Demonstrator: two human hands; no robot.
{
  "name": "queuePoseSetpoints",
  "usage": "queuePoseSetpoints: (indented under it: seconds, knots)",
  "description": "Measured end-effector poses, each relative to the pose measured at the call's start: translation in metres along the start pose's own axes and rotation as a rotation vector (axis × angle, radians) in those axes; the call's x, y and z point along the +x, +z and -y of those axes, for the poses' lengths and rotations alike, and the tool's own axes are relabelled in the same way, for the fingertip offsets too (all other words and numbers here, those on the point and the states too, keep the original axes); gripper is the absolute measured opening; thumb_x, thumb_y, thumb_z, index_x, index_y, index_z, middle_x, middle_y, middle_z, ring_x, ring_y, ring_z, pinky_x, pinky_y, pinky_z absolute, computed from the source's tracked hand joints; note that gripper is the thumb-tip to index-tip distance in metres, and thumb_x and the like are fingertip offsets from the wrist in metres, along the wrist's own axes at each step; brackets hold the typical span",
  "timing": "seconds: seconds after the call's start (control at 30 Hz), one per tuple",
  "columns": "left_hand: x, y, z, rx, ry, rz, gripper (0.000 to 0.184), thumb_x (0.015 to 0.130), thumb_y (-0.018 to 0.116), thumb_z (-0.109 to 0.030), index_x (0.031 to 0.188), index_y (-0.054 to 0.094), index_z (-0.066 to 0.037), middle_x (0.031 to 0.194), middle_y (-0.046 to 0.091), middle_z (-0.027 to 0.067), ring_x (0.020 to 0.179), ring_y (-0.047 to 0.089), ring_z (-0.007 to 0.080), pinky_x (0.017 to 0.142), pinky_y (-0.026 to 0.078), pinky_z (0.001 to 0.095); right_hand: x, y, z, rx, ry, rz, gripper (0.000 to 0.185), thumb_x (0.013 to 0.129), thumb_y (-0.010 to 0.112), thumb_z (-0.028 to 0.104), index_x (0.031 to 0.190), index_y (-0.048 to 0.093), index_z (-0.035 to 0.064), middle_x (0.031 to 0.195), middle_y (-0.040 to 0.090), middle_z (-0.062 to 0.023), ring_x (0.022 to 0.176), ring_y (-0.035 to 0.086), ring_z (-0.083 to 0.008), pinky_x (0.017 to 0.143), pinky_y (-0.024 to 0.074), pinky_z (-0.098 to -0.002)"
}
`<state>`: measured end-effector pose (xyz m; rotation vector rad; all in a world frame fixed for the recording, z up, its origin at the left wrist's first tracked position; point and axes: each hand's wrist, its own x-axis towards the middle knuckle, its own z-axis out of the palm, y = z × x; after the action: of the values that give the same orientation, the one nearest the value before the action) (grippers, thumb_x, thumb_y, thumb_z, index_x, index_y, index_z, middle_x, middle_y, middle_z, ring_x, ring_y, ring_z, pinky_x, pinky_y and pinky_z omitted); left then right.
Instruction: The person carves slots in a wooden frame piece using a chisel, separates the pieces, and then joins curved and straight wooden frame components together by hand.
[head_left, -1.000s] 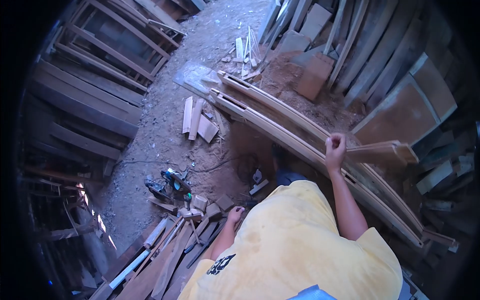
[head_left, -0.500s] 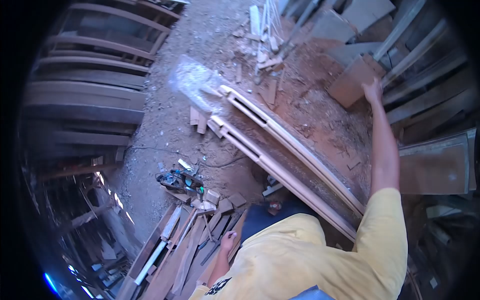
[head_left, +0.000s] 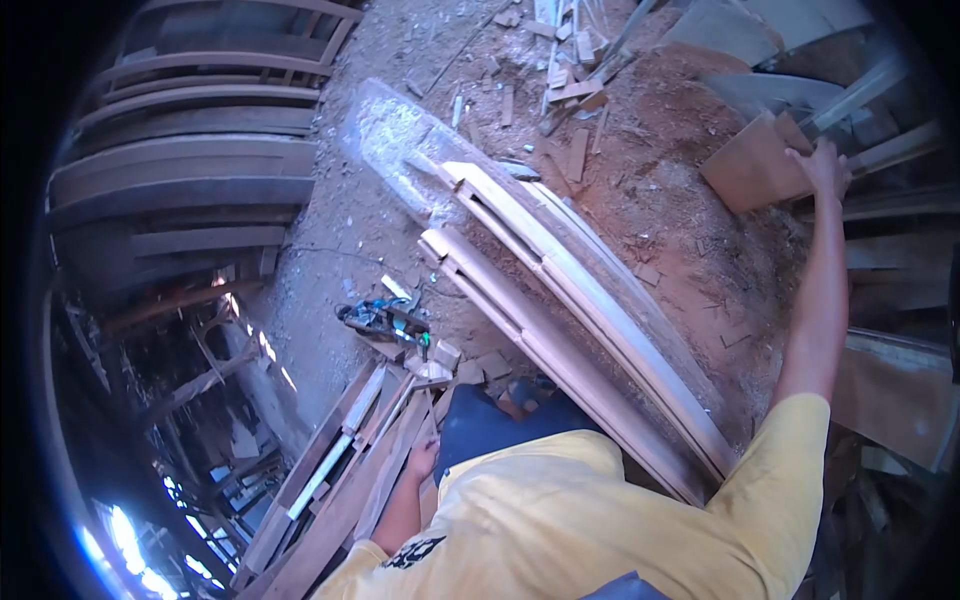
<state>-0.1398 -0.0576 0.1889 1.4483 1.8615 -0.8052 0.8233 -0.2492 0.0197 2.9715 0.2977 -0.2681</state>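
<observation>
My right hand [head_left: 825, 172] reaches far out to the upper right, its fingers closed on the edge of a flat brown wooden board [head_left: 750, 168]. The board stands tilted near other leaning pieces; part of its right edge is hidden by the hand. Low beside my dark trousers [head_left: 480, 425] hangs my left hand [head_left: 424, 460], close above a pile of long planks [head_left: 395, 465]. Its fingers are small and partly hidden, so whether they are bent round anything does not show.
Long grooved timbers [head_left: 590, 290] lie diagonally before me, with sawdust [head_left: 395, 135] at their far end. A power tool [head_left: 385, 318] sits among offcuts on the ground. Curved wooden pieces [head_left: 190, 160] are stacked at left; boards and panels [head_left: 900, 395] lean at right.
My right arm has stretched farther right, the hand moving outward along the board's edge. My left hand has moved slightly left and up. The whole view has shifted, with most things appearing farther right.
</observation>
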Motion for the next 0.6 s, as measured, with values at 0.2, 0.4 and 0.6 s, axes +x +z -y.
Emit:
queuePoseSetpoints:
  seconds: [0.2, 0.4, 0.6]
  knots:
    - [0.044, -0.01, -0.042, 0.034, 0.148, 0.011, 0.033, 0.099, 0.066, -0.027, 0.124, 0.07, -0.006, 0.117, 0.074, 0.0154, 0.11, 0.069, 0.0245, 0.097, 0.052, 0.0371, -0.091, 0.056, 0.02, 0.608, -0.59, -0.027, 0.046, 0.093, 0.07, 0.029, 0.137, 0.062, 0.0172, 0.118, 0.069, -0.0245, 0.107, 0.065, -0.0483, 0.088, 0.0542, -0.0537]
    - [0.117, -0.023, -0.059, 0.142, 0.449, -0.058, 0.038, 0.094, 0.071, -0.035, 0.121, 0.072, -0.008, 0.119, 0.071, 0.0202, 0.109, 0.068, 0.0355, 0.101, 0.051, 0.0424, -0.223, -0.051, 0.042, 0.418, -0.389, 0.114, 0.053, 0.095, 0.066, 0.018, 0.146, 0.057, 0.031, 0.114, 0.071, -0.0206, 0.095, 0.068, -0.0456, 0.082, 0.0556, -0.0524]
    - [0.174, -0.06, -0.172, 0.197, 0.675, -0.082, 0.039, 0.091, 0.071, -0.039, 0.118, 0.074, -0.012, 0.121, 0.068, 0.0205, 0.121, 0.058, 0.0394, 0.109, 0.043, 0.0465, -0.378, -0.187, 0.066, 0.424, -0.412, 0.13, 0.045, 0.095, 0.066, 0.017, 0.138, 0.065, 0.0285, 0.116, 0.071, -0.0172, 0.095, 0.069, -0.042, 0.082, 0.0555, -0.0519]
